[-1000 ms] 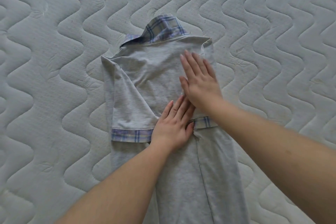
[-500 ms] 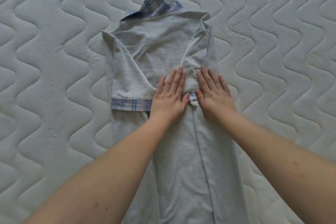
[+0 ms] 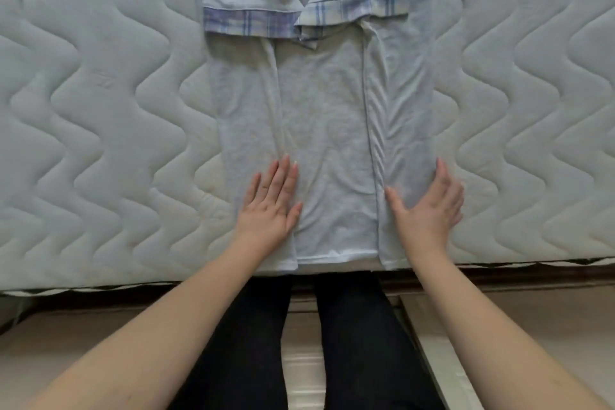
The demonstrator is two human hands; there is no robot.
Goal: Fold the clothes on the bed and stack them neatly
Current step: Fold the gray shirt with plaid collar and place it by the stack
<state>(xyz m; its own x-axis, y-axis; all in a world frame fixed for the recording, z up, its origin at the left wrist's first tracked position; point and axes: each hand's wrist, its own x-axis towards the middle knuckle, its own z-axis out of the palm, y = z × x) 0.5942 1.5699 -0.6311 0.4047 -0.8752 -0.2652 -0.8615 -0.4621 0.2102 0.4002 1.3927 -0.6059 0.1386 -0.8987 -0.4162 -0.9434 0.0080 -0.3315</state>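
Both palms flat, fingers straight, gripping nothing: left hand point(image 3: 271, 201) on the left flap, right hand point(image 3: 427, 206) on the right flap of the shirt point(image 3: 321, 116), centre frame on the bed point(image 3: 100, 110). Hem near the lower edge; could slide off, or wrinkles stay if folded now

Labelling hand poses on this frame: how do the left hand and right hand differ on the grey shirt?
The left hand lies flat on the grey shirt's left folded panel with fingers together; the right hand sits at the right panel's outer edge with its thumb spread wide. The left hand lies wholly on fabric; the right hand's fingers run along the shirt's side edge beside the white quilted mattress. Both are open, near the hem.
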